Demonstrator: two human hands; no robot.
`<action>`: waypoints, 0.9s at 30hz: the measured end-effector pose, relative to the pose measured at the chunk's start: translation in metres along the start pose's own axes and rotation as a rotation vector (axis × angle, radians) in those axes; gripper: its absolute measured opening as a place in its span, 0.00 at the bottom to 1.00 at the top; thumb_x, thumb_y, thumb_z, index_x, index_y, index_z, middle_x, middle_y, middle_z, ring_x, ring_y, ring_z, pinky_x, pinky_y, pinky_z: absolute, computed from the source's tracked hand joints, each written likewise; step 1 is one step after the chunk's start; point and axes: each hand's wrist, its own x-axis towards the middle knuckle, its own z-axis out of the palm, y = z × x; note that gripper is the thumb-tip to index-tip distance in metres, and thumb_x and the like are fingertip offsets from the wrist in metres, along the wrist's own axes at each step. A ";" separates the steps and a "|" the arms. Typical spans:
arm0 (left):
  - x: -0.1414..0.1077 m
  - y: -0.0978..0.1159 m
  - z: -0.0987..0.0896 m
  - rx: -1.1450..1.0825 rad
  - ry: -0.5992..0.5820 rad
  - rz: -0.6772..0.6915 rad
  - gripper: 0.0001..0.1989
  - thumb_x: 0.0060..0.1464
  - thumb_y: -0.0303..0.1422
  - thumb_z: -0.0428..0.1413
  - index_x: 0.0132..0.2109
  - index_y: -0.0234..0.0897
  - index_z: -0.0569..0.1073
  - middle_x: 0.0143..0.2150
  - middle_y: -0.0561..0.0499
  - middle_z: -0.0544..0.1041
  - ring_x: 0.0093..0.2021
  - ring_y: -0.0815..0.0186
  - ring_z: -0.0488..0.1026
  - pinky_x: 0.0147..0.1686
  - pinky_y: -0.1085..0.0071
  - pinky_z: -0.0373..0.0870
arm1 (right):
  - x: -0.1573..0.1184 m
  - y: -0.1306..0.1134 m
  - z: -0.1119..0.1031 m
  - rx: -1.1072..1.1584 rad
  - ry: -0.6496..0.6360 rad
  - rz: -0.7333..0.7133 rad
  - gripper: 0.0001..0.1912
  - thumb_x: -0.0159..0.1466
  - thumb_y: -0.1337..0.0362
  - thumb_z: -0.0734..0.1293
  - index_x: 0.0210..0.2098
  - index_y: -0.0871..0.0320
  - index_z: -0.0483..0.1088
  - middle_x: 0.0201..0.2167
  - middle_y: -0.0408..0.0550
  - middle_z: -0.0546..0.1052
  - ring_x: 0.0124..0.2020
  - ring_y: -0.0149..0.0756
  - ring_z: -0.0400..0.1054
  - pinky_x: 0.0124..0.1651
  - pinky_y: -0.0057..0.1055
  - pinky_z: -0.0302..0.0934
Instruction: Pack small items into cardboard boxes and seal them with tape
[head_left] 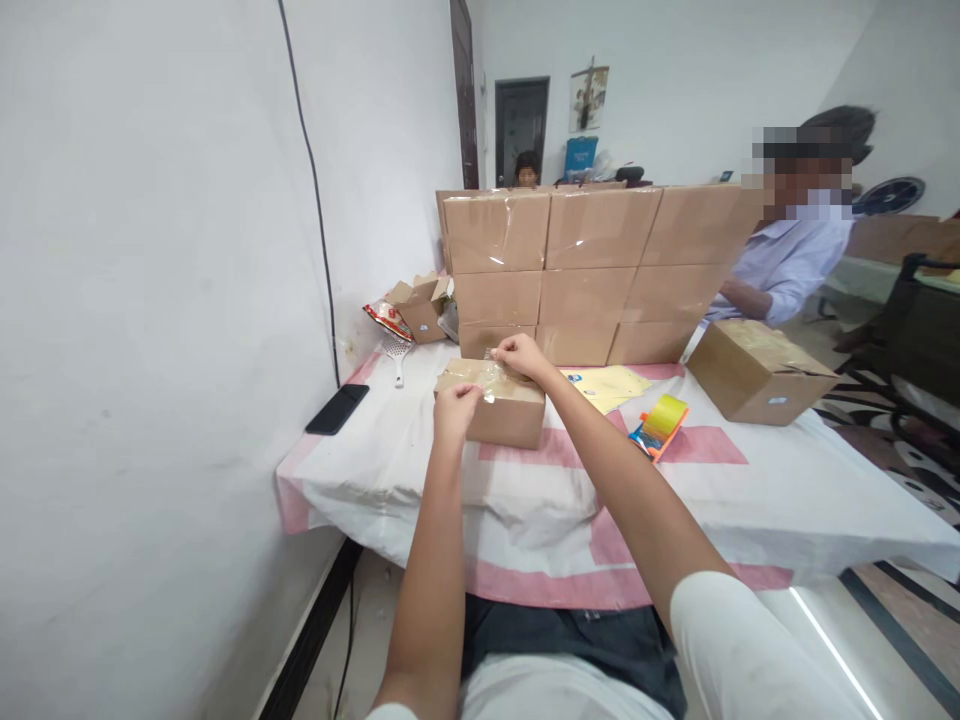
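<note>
Resting on a table draped with a white-and-pink cloth (360,470), a small brown rectangular cardboard box (506,424) is placed directly before the wearer, just in front of a wall of brown taped cardboard cartons (592,235). Its top is turned upward and one broad side is turned toward the wearer; its long axis appears to be laid from left to right across the view. A strip of clear shiny tape (491,379) is seen on the top, between the hands. By the bent fingers of the right hand (519,356), the tape is pinched near the box's far edge. The left hand (457,408) is brought to the near top edge with its fingers drawn together; whether tape is pinched there cannot be told. To the right, an orange-and-blue tape dispenser with a yellow roll (661,426) is set on the cloth, well apart from the box, and a pale yellow printed sheet (611,385) is laid between them, farther back. A larger brown cardboard box (765,375) is placed at the far right. A flat black phone (337,409) is laid near the left edge.
</note>
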 end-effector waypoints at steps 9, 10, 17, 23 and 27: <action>-0.006 0.019 -0.007 0.059 0.075 0.093 0.02 0.46 0.33 0.64 0.30 0.41 0.82 0.32 0.50 0.82 0.40 0.58 0.79 0.44 0.67 0.71 | -0.002 0.005 0.000 0.074 0.028 -0.050 0.20 0.54 0.47 0.66 0.22 0.59 0.69 0.20 0.42 0.66 0.25 0.31 0.57 0.29 0.28 0.51; -0.007 0.020 -0.006 0.048 0.070 0.098 0.03 0.47 0.33 0.63 0.31 0.41 0.82 0.32 0.50 0.82 0.38 0.59 0.79 0.43 0.67 0.72 | -0.002 0.005 0.000 0.082 0.032 -0.055 0.21 0.55 0.46 0.66 0.22 0.59 0.69 0.20 0.42 0.66 0.25 0.30 0.57 0.29 0.28 0.51; -0.008 0.024 -0.005 -0.058 0.045 0.072 0.09 0.53 0.36 0.59 0.36 0.37 0.81 0.31 0.52 0.81 0.31 0.65 0.78 0.34 0.72 0.72 | -0.001 0.006 0.004 0.110 0.049 -0.072 0.21 0.58 0.46 0.64 0.26 0.60 0.72 0.22 0.43 0.71 0.26 0.31 0.61 0.32 0.28 0.55; -0.008 0.024 -0.005 -0.039 0.080 -0.039 0.15 0.49 0.31 0.62 0.45 0.35 0.74 0.28 0.50 0.80 0.29 0.62 0.80 0.28 0.73 0.71 | 0.001 0.008 0.006 0.038 0.089 -0.026 0.17 0.58 0.53 0.66 0.22 0.60 0.72 0.19 0.43 0.69 0.24 0.31 0.60 0.31 0.29 0.53; -0.013 0.026 -0.005 0.028 0.177 -0.034 0.20 0.47 0.30 0.65 0.46 0.40 0.68 0.28 0.51 0.79 0.34 0.59 0.81 0.34 0.69 0.73 | -0.002 0.006 0.005 -0.020 0.109 -0.002 0.15 0.57 0.56 0.67 0.20 0.59 0.71 0.17 0.43 0.69 0.24 0.32 0.60 0.32 0.30 0.53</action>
